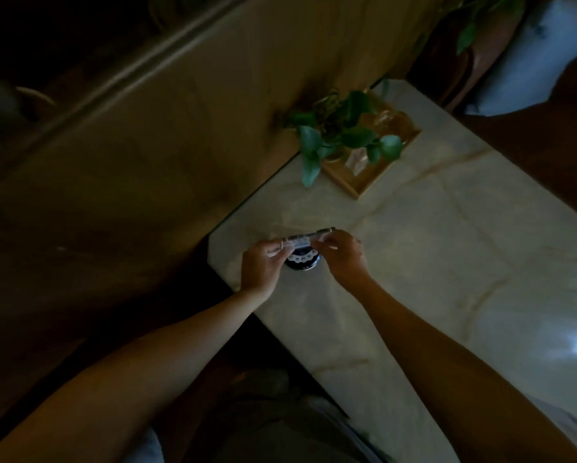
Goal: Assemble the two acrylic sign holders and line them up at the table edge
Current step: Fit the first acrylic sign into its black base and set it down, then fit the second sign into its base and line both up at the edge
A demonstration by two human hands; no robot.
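Both hands pinch one clear holder (305, 240) over the worktop (430, 262): left hand (262, 265) one end, right hand (342, 253) the other. A dark round object (302, 262) lies just beneath.

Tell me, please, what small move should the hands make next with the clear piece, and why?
Probably lower the clear acrylic piece toward the table near its edge. Both the left hand and the right hand pinch it by its ends above a dark round object, and no second holder can be made out in the dim light.
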